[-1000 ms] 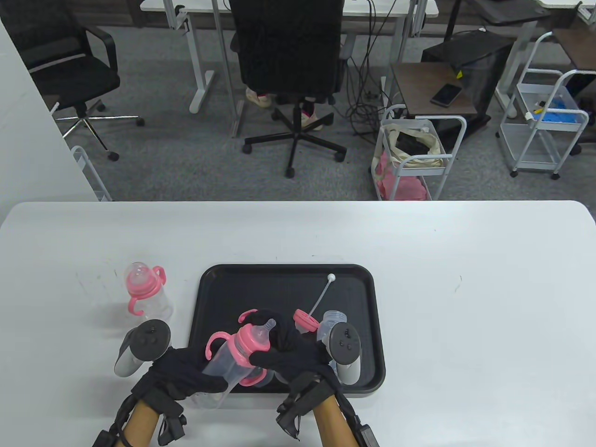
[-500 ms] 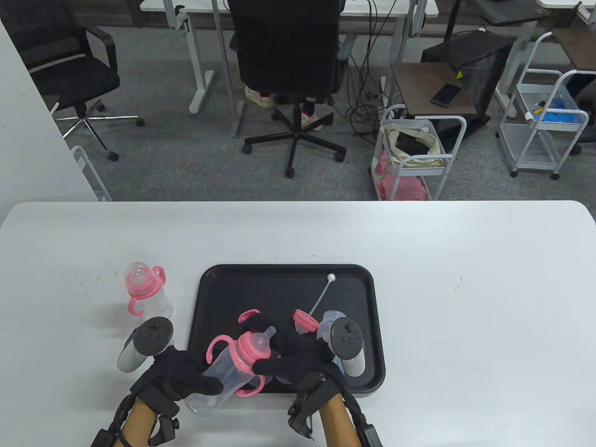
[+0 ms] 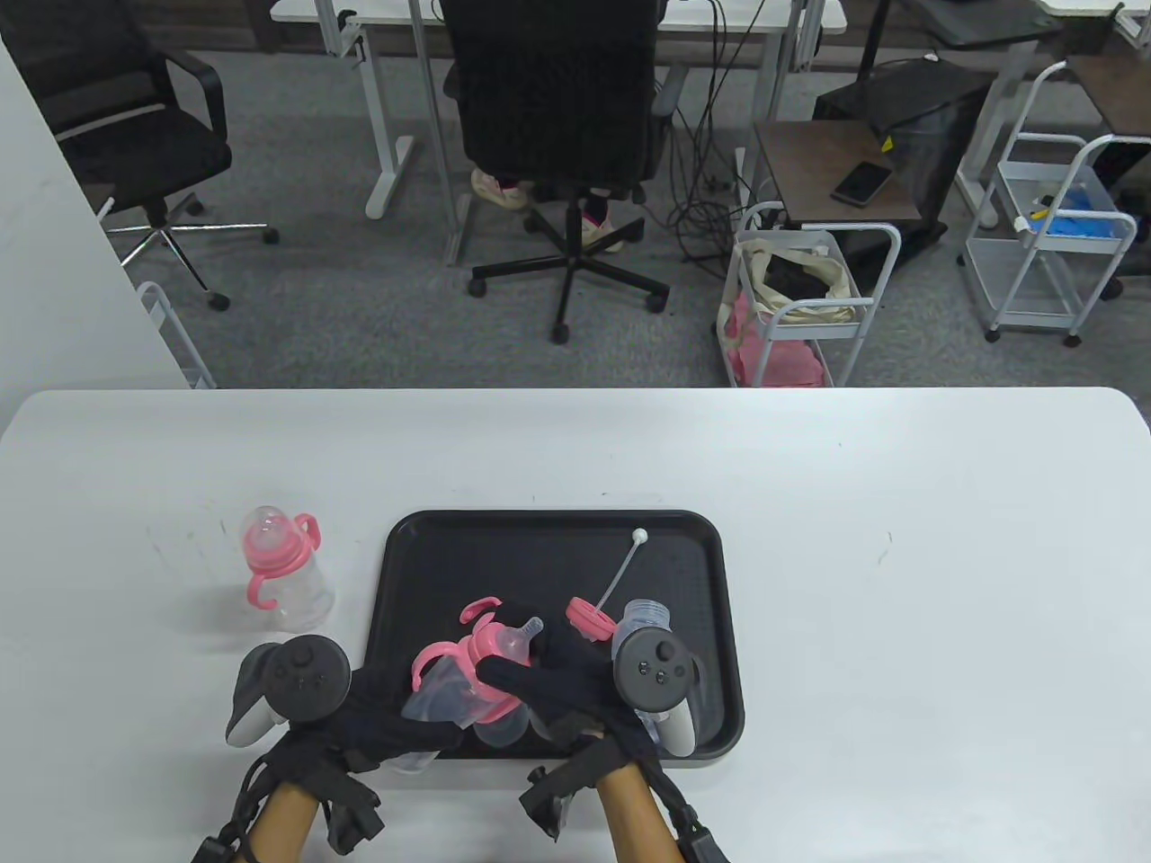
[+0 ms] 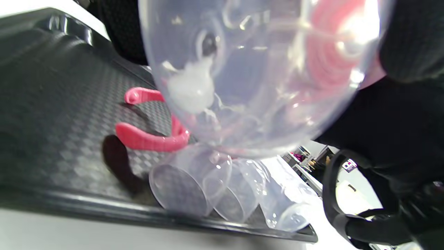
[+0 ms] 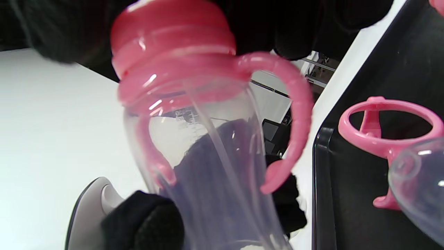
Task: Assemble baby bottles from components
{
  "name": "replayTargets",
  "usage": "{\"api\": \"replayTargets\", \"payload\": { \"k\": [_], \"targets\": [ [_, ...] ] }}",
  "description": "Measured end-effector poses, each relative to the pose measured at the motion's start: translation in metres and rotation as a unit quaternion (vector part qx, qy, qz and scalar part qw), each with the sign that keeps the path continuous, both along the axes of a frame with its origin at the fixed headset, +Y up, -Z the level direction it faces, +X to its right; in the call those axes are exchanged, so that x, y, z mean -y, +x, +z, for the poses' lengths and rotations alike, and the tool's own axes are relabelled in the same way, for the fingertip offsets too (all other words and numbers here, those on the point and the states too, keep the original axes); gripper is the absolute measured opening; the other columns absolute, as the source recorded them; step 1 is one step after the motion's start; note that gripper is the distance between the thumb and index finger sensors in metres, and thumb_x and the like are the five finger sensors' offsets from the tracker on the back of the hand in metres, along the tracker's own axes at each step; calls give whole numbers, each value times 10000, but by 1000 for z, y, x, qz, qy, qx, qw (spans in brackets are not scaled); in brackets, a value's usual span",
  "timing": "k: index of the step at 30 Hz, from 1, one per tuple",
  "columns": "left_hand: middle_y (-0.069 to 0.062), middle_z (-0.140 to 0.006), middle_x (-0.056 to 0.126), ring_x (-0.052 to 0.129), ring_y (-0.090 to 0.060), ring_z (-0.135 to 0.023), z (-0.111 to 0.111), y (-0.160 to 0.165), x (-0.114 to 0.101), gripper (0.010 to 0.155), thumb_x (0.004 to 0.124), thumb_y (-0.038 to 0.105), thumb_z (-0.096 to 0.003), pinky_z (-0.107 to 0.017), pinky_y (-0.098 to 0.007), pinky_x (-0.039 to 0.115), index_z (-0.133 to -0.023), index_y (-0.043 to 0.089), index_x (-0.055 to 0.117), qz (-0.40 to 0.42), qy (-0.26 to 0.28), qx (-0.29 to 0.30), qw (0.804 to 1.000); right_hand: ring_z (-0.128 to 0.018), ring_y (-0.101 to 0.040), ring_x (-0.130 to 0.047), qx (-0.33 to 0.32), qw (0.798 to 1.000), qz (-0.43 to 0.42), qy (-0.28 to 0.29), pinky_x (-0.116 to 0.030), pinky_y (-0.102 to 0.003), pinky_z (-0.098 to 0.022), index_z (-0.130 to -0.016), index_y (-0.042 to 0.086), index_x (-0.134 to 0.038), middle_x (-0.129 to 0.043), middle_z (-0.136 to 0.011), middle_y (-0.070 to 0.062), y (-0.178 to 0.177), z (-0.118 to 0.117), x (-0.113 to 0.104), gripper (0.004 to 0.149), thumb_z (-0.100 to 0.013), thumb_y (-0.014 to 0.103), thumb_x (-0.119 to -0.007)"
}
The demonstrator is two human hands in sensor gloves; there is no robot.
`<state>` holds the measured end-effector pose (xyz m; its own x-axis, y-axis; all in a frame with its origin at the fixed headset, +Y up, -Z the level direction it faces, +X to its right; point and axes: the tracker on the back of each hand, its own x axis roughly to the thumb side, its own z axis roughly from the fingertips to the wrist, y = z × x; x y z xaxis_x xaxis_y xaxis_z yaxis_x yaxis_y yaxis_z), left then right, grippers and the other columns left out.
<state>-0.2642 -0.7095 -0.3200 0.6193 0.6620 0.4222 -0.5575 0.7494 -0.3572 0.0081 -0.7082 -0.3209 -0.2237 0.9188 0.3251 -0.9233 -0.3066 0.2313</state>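
You have the clear bottle [image 3: 441,697] tilted above the near edge of the black tray [image 3: 710,575], its pink handled collar [image 3: 481,656] and teat [image 3: 521,636] already seated — it looks near complete, probably lacking only a cap. Your left hand [image 3: 387,724] has its fingers curled round the bottle's base; your right hand [image 3: 562,688] has its fingers wrapped round the collar, likely tightening it. One finished bottle [image 3: 281,566] stands on the counter [image 3: 899,584], left of the tray. Still on the tray — a loose handle ring [image 3: 478,611], a pink lid with straw [image 3: 602,602], clear caps [image 4: 189,184] and another bottle body [image 3: 643,620], so roughly one more bottle is left to build.
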Motion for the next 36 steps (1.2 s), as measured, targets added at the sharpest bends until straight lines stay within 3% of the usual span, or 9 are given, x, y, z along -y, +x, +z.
{"api": "replayTargets", "payload": {
  "k": [6,9,14,17,21,24,26,31,36],
  "targets": [
    [32,-1011,866,953,-197,-842,-3,-12,4,951,808,803,-377,-681,-471,765,-1138,275,596,57,-23,-18,998,-987,-600,-510,-32,997,-56,-41,-470,-732,-697,-1036,-23,-674,-660,-980,-292,9,-2,1,887,-559,725,-683],
    [32,-1012,866,954,-196,-845,-4,-13,5,949,804,805,-384,-686,-473,764,-1140,270,596,90,-50,5,995,-1054,-581,-471,-74,992,-94,-29,-460,-728,-722,-1167,6,-347,-451,-1173,-293,13,-5,-1,950,-586,632,-762],
    [3,-991,896,990,-206,-814,-5,0,12,957,790,812,-402,-674,-475,783,-1144,237,604,162,-139,105,971,-1139,-498,-262,-215,928,-301,-32,-263,-699,-783,-1154,96,-142,-232,-1238,-178,5,-4,-6,936,-591,294,-863],
    [-20,-973,915,1011,-218,-791,-5,10,17,961,777,812,-421,-660,-474,797,-1149,211,597,195,-184,157,950,-1136,-502,-278,-241,934,-265,-10,-281,-687,-787,-1148,82,-129,-231,-1234,-182,3,-3,-11,940,-586,256,-863],
    [-36,-971,919,1025,-227,-779,-5,18,22,968,758,813,-440,-652,-473,806,-1155,183,588,229,-236,209,921,-1133,-473,-459,-261,938,-226,-10,-384,-721,-769,-1154,46,-179,-331,-1231,-207,0,-2,-13,921,-577,252,-867],
    [-49,-993,894,1003,-244,-803,-6,14,27,978,781,795,-443,-666,-491,783,-1163,169,566,230,-249,199,919,-1109,-460,-530,-222,955,-197,-24,-427,-724,-757,-1157,41,-228,-416,-1214,-211,-2,-1,-12,898,-571,269,-868],
    [-45,-1011,870,981,-246,-827,-8,10,26,990,797,785,-432,-680,-496,767,-1166,171,544,199,-222,173,939,-1082,-448,-615,-162,975,-153,-7,-501,-707,-741,-1156,39,-290,-501,-1192,-202,-1,-1,-10,883,-552,305,-876],
    [-20,-1008,865,976,-231,-835,-3,7,14,1007,844,766,-379,-680,-482,765,-1148,187,548,98,-114,88,985,-1025,-459,-727,-105,989,-102,22,-612,-635,-726,-1130,3,-365,-601,-1137,-216,-3,0,-9,859,-524,335,-876],
    [2,-968,904,1005,-215,-803,7,10,2,995,857,761,-333,-655,-469,786,-1116,199,609,14,38,-12,999,-1027,-410,-765,-87,993,-46,66,-650,-571,-751,-1105,-2,-397,-634,-1119,-180,-2,-3,-9,851,-495,352,-874]
  ]
}}
